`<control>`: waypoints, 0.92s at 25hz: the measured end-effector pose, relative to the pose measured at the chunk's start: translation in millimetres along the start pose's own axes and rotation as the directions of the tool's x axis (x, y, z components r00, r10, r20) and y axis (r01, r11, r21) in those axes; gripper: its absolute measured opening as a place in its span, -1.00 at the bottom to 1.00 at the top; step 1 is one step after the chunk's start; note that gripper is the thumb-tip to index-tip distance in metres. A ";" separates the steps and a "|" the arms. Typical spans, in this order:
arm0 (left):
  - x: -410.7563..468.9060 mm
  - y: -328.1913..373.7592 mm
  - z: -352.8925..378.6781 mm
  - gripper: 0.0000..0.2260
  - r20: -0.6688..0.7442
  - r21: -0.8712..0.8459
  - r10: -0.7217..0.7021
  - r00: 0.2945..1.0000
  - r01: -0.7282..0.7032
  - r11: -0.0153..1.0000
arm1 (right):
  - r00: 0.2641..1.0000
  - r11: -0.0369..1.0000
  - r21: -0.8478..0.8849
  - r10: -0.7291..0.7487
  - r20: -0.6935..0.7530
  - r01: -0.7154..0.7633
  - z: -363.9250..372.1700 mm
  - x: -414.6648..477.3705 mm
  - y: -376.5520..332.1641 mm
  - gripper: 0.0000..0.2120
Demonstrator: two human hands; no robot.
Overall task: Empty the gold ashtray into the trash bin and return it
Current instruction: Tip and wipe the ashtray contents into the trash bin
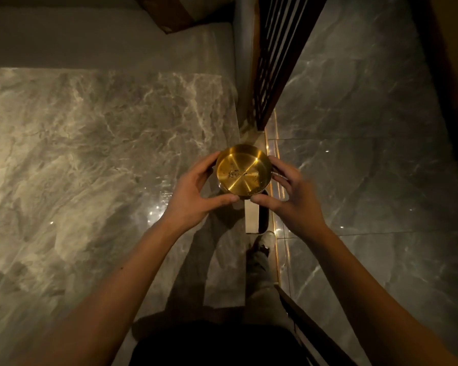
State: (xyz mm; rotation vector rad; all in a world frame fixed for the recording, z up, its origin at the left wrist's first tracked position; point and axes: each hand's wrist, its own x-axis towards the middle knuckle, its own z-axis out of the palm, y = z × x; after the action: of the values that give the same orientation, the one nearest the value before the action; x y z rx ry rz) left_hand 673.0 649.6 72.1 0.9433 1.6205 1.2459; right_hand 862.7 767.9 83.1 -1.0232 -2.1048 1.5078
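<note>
A round gold ashtray point(242, 171) is held in the air in front of me, open side up. A few dark specks of ash stick to its shiny bottom. My left hand point(196, 192) grips its left rim, thumb underneath at the front. My right hand point(288, 191) grips its right rim the same way. No trash bin is in sight.
A grey marble table top point(90, 154) fills the left side. A dark slatted wooden partition point(275, 62) rises at top centre. Glossy grey floor tiles point(368, 154) lie to the right, with a lit gold strip along the edge. My leg and shoe point(262, 244) show below.
</note>
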 end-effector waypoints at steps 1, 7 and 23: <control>5.9 1.5 15.3 -0.22 -0.019 0.013 -0.028 0.999 0.028 1.000 | 0.999 1.000 0.006 0.008 0.035 -0.009 -12.9 4.9 12.8 -0.16; 44.0 -10.0 109.9 -0.20 -0.038 -0.009 -0.250 0.968 0.250 0.968 | 0.979 0.967 0.163 0.180 0.098 -0.194 -78.5 15.8 92.2 -0.21; 111.2 -198.4 213.6 -0.48 -0.001 -0.166 -0.613 0.790 0.604 0.779 | 0.807 0.745 0.309 0.548 0.221 -0.591 -58.8 35.4 321.1 -0.41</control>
State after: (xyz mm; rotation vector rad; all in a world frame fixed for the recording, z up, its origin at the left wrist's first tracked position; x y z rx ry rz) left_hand 822.9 778.5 -169.3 0.2327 1.6532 0.9199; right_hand 988.9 887.4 -195.4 -1.5462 -1.5291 2.1918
